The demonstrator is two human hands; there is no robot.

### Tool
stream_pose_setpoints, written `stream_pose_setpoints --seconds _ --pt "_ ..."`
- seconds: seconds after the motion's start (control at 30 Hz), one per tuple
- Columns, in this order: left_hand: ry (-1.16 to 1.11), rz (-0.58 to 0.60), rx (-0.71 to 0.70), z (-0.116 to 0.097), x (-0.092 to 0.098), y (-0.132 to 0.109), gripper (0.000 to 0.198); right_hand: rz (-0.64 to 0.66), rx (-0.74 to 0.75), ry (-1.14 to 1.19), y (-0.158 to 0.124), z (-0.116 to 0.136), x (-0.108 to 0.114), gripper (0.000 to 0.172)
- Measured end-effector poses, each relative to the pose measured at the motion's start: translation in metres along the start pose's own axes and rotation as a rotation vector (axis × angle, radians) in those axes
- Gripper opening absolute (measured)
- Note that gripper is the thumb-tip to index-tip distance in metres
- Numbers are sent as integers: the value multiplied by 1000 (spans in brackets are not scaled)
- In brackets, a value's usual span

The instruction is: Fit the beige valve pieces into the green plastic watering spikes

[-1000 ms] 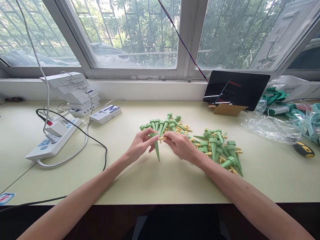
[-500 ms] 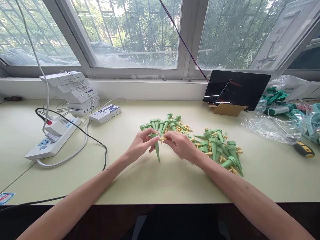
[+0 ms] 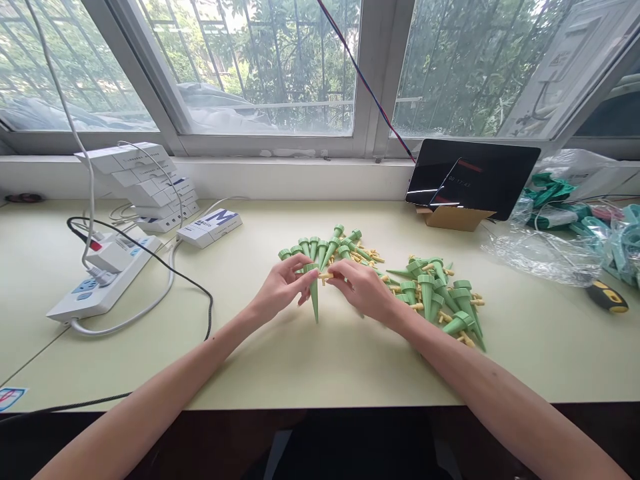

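My left hand [image 3: 283, 283] is closed on a green plastic watering spike [image 3: 314, 300], whose cap is up and whose tip points down above the table. My right hand [image 3: 361, 285] pinches a small yellow valve [image 3: 325, 276] at the side of that spike's cap. Fingers partly hide where the valve and cap meet. Behind my hands lie several green spikes [image 3: 323, 250] in a row. To the right of my right hand is a heap of green spikes with yellow valves [image 3: 430, 293].
A white power strip [image 3: 103, 280] with cables and a stack of white boxes [image 3: 150, 183] are on the left. At the back right a dark tablet [image 3: 473, 177] leans on a cardboard stand [image 3: 457, 219]. Plastic bags [image 3: 545, 250] and a yellow-black tool handle [image 3: 607, 297] lie at the right.
Almost nothing differs. The view has shifted very slightly, and both hands keep the same hold on the spike and the valve.
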State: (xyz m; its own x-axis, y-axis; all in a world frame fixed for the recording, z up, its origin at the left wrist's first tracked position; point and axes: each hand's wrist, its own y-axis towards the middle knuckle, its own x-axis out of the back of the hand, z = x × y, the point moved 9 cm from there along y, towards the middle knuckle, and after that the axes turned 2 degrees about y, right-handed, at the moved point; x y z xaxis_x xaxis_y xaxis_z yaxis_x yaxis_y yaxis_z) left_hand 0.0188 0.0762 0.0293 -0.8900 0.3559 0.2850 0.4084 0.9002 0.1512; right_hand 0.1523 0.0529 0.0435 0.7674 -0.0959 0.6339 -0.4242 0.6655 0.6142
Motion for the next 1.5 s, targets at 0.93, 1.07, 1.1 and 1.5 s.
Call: stream_pose_setpoints --seconds 0.93,1.07,1.1,1.5 --pt "21 -31 4 3 3 0 31 7 -23 7 0 -3 -2 6" --pt "25 -25 3 2 2 0 32 10 -44 12 0 -5 -2 7" --pt "27 -24 3 2 2 0 32 9 -47 13 -1 -5 -2 8" --pt "33 -15 27 -1 0 0 35 40 -61 5 0 -4 -4 23"
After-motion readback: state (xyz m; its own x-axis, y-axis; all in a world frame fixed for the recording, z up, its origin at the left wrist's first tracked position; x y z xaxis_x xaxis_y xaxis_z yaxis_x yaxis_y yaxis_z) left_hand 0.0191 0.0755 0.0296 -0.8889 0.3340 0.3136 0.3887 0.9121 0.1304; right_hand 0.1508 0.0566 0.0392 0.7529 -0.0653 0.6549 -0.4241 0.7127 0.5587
